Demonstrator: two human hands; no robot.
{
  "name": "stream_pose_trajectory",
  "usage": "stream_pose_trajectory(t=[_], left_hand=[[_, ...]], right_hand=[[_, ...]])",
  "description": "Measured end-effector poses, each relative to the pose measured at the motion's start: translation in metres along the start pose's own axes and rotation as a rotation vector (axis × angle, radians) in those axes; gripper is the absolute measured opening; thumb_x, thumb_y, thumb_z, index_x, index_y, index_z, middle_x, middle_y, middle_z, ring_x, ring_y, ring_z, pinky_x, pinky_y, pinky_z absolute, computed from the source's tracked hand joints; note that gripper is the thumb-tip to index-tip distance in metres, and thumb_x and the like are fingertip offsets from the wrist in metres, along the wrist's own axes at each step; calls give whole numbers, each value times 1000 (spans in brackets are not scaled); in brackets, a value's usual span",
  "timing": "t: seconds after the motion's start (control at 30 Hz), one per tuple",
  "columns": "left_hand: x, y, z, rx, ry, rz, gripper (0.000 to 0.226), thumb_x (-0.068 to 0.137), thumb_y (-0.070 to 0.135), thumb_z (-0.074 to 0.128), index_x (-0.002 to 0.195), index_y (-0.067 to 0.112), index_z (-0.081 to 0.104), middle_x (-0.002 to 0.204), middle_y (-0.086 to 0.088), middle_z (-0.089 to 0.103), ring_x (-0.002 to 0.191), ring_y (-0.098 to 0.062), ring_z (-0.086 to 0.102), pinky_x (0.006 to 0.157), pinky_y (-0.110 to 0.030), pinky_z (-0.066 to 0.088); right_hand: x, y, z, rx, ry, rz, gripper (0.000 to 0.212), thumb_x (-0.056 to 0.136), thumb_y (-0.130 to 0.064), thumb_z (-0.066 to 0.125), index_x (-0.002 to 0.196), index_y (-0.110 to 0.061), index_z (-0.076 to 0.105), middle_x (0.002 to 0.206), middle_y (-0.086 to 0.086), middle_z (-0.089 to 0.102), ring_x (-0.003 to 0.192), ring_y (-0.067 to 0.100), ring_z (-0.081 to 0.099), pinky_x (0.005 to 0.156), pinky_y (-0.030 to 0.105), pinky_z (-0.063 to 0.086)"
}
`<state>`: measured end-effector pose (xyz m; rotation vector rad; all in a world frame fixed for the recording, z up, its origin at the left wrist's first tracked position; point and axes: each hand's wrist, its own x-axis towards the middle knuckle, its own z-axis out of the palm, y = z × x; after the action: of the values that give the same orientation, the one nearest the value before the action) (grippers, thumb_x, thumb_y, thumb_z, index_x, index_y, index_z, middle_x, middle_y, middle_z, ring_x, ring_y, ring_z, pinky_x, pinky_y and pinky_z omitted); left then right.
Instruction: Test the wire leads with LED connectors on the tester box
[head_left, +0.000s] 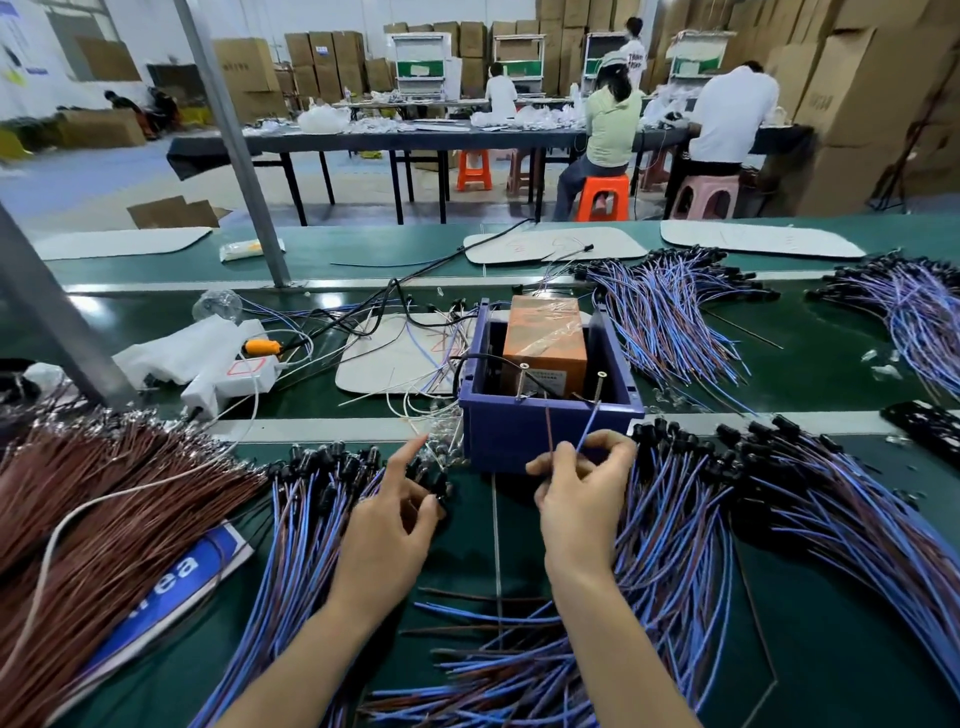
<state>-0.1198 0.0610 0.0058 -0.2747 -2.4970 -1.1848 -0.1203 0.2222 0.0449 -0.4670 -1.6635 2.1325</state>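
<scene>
The squat blue tester box (550, 441) is smooth, faintly glossy moulded plastic with two bare metal screws (523, 383) at its rim, holding an orange block (545, 332) wrapped in shiny, crinkled clear film, while blue and brown plastic-sheathed wire leads (675, 551) lie on the matt green desk (462, 561).

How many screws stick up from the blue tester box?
2, both on the front rim of the blue tester box: the left screw left of centre, the right screw right of centre. More may hide inside.

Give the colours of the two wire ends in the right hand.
Head view: the right hand pinches one brown lead and one blue lead.
</scene>
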Motion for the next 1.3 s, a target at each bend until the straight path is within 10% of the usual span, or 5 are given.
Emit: stream_pose_trajectory(t=[0.27,1.3], left_hand=[[-1,-4,4,46,-30,9,69,90,15,60,133,56,26,68,12,61,60,-7,56,55,-30,50],[-2,-3,2,89,-95,-37,56,92,18,56,140,40,36,73,11,62,56,-8,55,55,-39,51]], right_hand=[[-7,16,14,-204,191,-275,19,96,-12,56,89,-30,55,79,-10,68,65,0,60,58,14,46],[-7,28,21,-118,320,-299,22,92,-15,63,94,-34,51,84,-10,61,69,-4,56,62,7,43]])
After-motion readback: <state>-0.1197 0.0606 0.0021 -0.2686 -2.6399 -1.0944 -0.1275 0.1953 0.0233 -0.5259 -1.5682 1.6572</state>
